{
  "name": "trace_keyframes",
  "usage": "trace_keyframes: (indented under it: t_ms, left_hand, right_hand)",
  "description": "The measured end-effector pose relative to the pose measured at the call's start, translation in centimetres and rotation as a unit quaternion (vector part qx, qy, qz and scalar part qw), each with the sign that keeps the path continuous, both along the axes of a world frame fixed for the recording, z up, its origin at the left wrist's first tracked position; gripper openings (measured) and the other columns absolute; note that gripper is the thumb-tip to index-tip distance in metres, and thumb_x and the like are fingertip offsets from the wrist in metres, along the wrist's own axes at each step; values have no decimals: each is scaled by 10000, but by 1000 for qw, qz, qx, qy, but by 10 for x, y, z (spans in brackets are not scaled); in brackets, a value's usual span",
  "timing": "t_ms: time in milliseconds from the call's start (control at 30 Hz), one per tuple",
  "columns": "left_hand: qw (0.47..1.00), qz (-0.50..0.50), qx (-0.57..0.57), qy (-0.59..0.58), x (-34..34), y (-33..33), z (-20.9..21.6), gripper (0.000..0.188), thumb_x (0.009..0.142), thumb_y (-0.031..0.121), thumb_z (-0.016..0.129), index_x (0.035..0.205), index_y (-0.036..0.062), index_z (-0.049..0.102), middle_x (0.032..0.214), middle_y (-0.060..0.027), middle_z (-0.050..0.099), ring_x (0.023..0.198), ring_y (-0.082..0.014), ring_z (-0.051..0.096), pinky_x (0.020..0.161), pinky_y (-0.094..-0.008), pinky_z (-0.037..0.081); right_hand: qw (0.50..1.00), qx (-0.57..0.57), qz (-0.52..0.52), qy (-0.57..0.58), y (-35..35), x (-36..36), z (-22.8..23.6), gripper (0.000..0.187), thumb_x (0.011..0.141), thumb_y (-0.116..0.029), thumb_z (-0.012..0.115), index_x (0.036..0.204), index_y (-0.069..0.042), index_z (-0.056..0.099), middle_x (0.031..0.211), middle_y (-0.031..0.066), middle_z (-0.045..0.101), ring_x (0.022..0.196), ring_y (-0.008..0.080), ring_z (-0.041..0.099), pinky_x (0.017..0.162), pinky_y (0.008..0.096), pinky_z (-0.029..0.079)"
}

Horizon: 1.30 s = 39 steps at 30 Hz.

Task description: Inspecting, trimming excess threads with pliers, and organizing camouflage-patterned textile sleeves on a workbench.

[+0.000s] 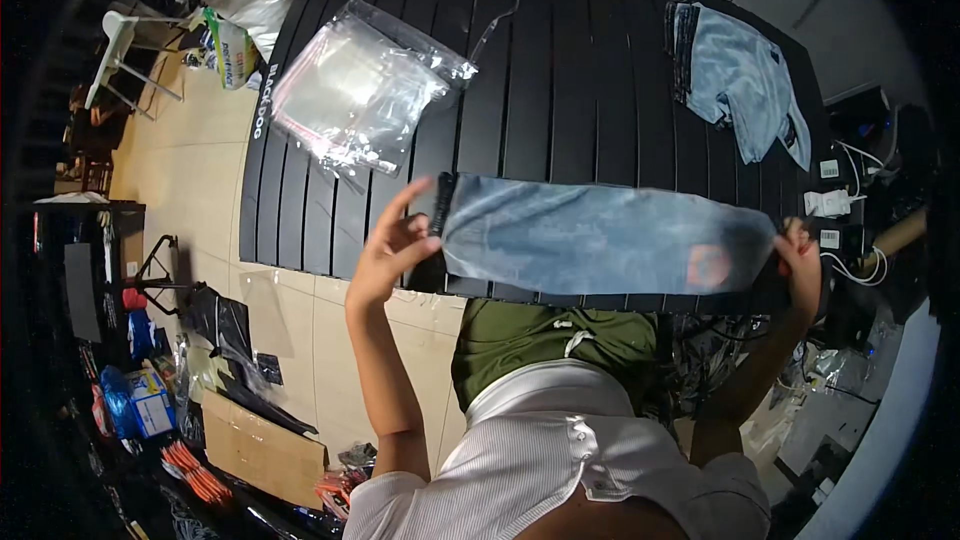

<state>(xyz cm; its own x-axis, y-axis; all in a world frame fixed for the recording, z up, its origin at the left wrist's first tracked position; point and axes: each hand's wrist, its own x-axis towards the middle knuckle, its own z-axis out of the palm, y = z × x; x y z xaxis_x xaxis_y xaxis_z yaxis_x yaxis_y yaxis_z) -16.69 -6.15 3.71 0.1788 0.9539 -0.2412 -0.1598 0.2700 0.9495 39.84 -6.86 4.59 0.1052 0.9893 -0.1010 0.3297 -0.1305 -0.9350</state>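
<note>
Pinching the blue denim garment point(590, 240) with left grip point(380, 258) at its black band point(443, 205) and right grip point(800, 262) at its opposite end. Stretched lengthwise along the near edge of the table point(575, 140), with clear plastic bags point(350, 90) beyond.

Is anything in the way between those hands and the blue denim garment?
Nothing visible: the left hand is at the dark band of the blue denim garment, the right hand at its opposite end. The clear bags and folded denim lie farther up the black table.
</note>
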Motion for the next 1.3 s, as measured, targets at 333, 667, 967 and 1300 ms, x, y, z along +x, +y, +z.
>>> trace_keyframes:
  t_ms: [333,667,967,1300]
  left_hand:
    - [995,3,-12,103,22,74,-14,493,858,140,623,1321,134,454,839,20,541,781,-60,488,733,-206,400]
    - [907,-138,176,357,29,23,4,609,700,104,750,1265,94,523,1069,-101,588,980,-219,496,875,-323,390]
    - [979,28,119,166,14,16,30,308,781,-44,631,1088,-28,617,1038,-98,634,930,-149,572,824,-265,442]
    - [935,-5,112,336,28,67,-7,476,810,116,654,1265,84,517,1063,-80,602,922,-121,548,798,-247,428]
  right_hand:
    - [986,-122,-76,80,50,7,-31,318,861,-194,624,643,-154,397,595,-55,383,525,53,359,488,221,261]
    - [966,-122,92,-206,-6,-3,-9,332,772,-83,684,702,-86,360,706,-47,289,666,69,286,562,243,299]
    - [968,42,27,-247,-15,12,7,243,840,-197,620,703,-125,432,658,-50,405,589,98,383,531,256,334]
    - [997,-46,-59,34,22,6,-8,338,785,-186,694,713,-140,367,675,-44,456,663,69,490,616,228,427]
